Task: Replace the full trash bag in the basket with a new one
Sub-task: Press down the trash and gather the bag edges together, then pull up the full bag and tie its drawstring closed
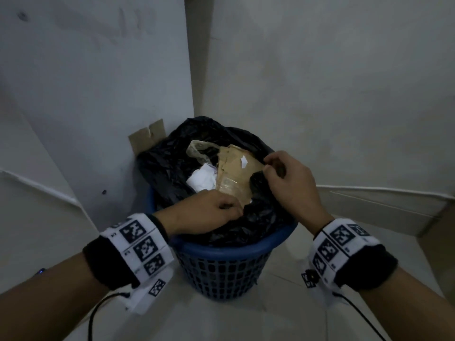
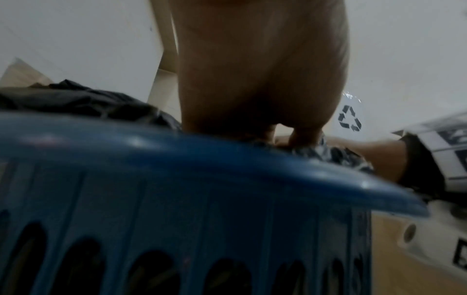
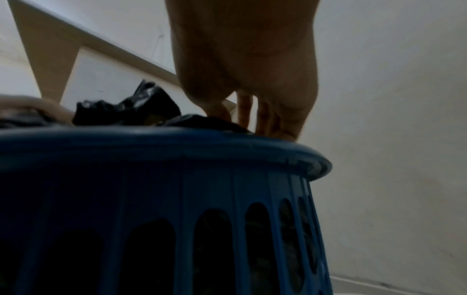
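A blue slotted basket (image 1: 221, 269) stands on the floor in a wall corner, lined with a full black trash bag (image 1: 167, 163). Brown cardboard (image 1: 236, 173), white paper (image 1: 203, 179) and a clear plastic bag stick out of it. My left hand (image 1: 209, 211) grips the bag's near edge with curled fingers. My right hand (image 1: 283, 175) pinches the bag's right edge above the rim. In the left wrist view the left hand (image 2: 257, 89) presses into the bag (image 2: 83, 101) over the basket rim (image 2: 202, 155). In the right wrist view the right hand's fingers (image 3: 242, 111) hold black film (image 3: 202, 119) above the rim (image 3: 177, 143).
White walls close in behind and to both sides. A piece of cardboard (image 1: 146, 139) leans against the wall behind the basket. Light floor tiles (image 1: 221, 321) lie in front. Cables hang from both wrist bands.
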Demonstrator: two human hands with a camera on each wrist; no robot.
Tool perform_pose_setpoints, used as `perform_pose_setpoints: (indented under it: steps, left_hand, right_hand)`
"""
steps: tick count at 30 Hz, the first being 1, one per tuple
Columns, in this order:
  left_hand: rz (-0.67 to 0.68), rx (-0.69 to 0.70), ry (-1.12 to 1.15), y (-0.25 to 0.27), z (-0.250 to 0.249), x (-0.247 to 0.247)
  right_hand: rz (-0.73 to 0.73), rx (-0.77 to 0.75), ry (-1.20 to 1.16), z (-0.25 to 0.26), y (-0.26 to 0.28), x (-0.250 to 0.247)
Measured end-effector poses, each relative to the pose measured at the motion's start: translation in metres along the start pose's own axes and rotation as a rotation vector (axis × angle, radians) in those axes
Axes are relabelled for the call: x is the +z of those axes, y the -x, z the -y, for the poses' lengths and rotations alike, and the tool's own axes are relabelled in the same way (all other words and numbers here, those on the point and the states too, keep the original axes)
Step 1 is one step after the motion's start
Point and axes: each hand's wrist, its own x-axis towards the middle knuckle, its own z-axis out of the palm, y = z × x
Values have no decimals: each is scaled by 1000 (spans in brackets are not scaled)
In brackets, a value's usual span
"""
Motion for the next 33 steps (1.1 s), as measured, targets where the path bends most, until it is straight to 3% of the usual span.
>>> perform_pose_setpoints:
  steps: [3, 9, 13, 17, 19, 22, 25, 27, 33]
  left_hand:
    - [0, -35, 5, 1, -9, -9]
    - [-194, -50, 90, -7, -15, -10]
    - [-251, -95, 300, -14, -21, -15]
    - [-140, -243, 692, -13, -45, -23]
    - [-112, -200, 750, -15, -53, -22]
    - [-200, -112, 827, -16, -65, -20]
    - [-292, 51, 740, -16, -67, -16]
    - [-326, 165, 633, -13, -68, -13]
    - [-407, 211, 296, -11, -62, -14]
  right_hand:
    - [171, 96, 288, -3, -5, 6]
    - [280, 249, 474, -9, -18, 9]
    - [161, 141, 112, -7, -17, 3]
    - [91, -72, -205, 23, -4, -24]
    - [127, -125, -295, 38, 6, -34]
    - [178, -110, -367, 52, 16, -40]
    - [165, 102, -526, 58, 15, -53]
    - [184, 167, -443, 60, 10, -61]
    - [138, 49, -113, 59, 9, -59]
